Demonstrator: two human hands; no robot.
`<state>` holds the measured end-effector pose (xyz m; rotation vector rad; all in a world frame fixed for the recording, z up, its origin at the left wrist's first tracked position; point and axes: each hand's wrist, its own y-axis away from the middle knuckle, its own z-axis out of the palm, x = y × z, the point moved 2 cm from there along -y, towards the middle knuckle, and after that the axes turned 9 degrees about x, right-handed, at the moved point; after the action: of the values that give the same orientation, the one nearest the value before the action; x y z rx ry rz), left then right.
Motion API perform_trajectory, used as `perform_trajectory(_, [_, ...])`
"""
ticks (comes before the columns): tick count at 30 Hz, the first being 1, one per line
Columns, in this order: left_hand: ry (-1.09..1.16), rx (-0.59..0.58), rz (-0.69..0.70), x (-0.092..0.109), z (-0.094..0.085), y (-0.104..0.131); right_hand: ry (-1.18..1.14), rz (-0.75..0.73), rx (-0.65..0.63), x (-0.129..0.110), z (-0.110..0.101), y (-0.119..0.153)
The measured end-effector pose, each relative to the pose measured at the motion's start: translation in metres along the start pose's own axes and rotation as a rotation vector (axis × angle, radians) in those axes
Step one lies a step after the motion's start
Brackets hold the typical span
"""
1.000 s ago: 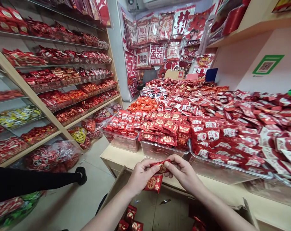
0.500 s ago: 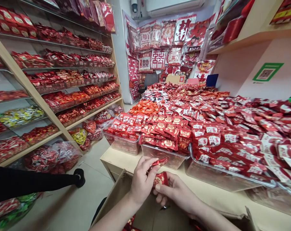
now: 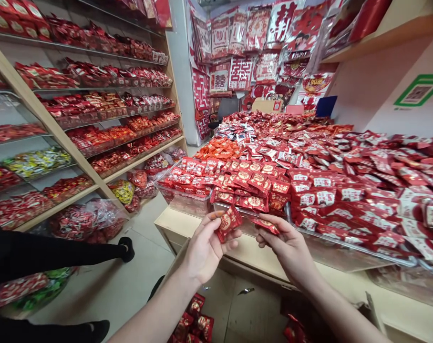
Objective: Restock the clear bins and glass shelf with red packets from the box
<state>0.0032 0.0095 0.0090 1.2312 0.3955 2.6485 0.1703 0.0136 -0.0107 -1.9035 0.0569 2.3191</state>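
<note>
A red packet with gold print is held in my left hand, between the thumb and fingers, tilted toward the camera. My right hand pinches a second red packet by its right end. The hands are apart, both in front of a clear bin filled with similar red and gold packets. Below them, several red packets lie low at the bottom, left of centre, and one more is lower right. A small dark shiny scrap lies between.
Clear bins of packets line the wooden table edge. Shelves of packets stand at the left. A person's black-clad leg and shoe are on the floor at left, by bags of packets.
My hands have moved apart and slightly up, each with a packet. The camera view has shifted, showing more of the loose packets below and a second shoe at the lower left.
</note>
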Motion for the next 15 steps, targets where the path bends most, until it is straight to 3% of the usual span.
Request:
perform_trajectory(4, [0.002,-0.005,-0.188,-0.014,-0.002,-0.002,0.106,-0.062,-0.011,0.002,0.003,0.002])
perform_trajectory(6, [-0.098,-0.049,-0.212,-0.02,-0.001,-0.002,0.181,-0.121,-0.058,0.004,0.005,0.004])
perform_trajectory(11, [-0.342,-0.124,0.005,-0.026,0.005,-0.001,0.361,-0.299,-0.234,0.004,0.01,0.012])
perform_trajectory(15, [-0.444,-0.14,0.105,-0.024,0.003,0.001,0.266,-0.248,-0.372,0.002,0.012,0.018])
